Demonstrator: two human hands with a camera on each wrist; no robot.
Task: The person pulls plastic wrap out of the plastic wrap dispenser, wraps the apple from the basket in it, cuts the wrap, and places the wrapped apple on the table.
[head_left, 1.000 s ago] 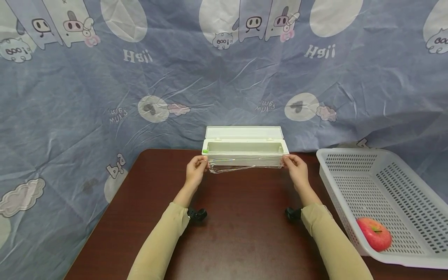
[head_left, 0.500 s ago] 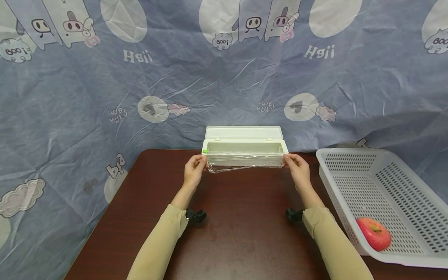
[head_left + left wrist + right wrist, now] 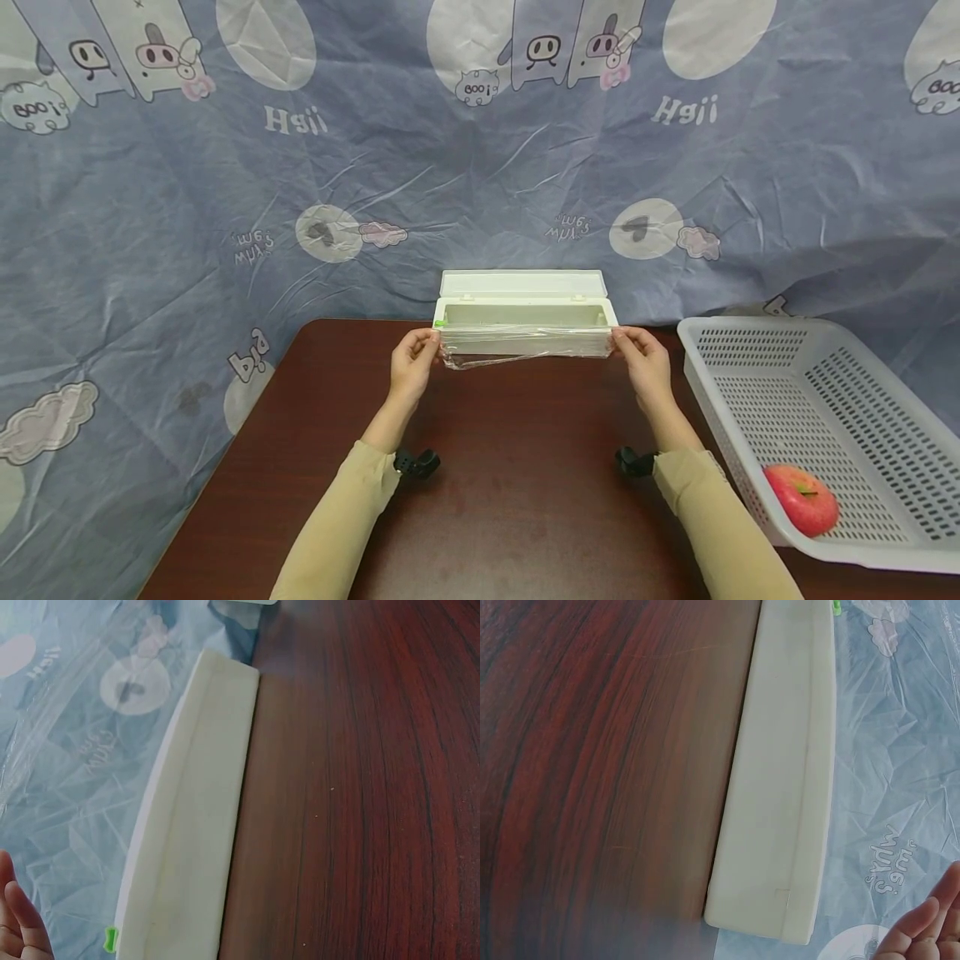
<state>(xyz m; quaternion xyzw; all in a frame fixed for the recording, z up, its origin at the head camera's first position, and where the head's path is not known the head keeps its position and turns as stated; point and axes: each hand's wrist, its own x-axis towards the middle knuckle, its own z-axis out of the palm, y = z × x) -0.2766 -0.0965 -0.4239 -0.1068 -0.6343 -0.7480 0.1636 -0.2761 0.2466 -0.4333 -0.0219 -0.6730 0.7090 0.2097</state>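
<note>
Cling film (image 3: 468,363) stretches between the two hands in front of a white cling film box (image 3: 528,313), with creases running across it. The left hand (image 3: 412,364) pinches the film's left edge between thumb and fingers. Its right edge is pinched by the right hand (image 3: 648,365) in the same way. Behind the film the box's lid (image 3: 522,284) is raised, and a small green piece (image 3: 440,323) sits at its left end. In the left wrist view the box (image 3: 196,810) is close, fingertips (image 3: 27,915) at lower left. Fingers (image 3: 917,921) show at lower right in the right wrist view.
A brown wooden table (image 3: 517,492) lies under the arms. To the right stands a white perforated basket (image 3: 720,433) with a red apple (image 3: 802,500) in it. A patterned blue-grey cloth (image 3: 465,183) hangs behind the table.
Both hands have moved slightly apart and a little upward in the head view, drawing the film wider. The box, basket and apple stay where they were.
</note>
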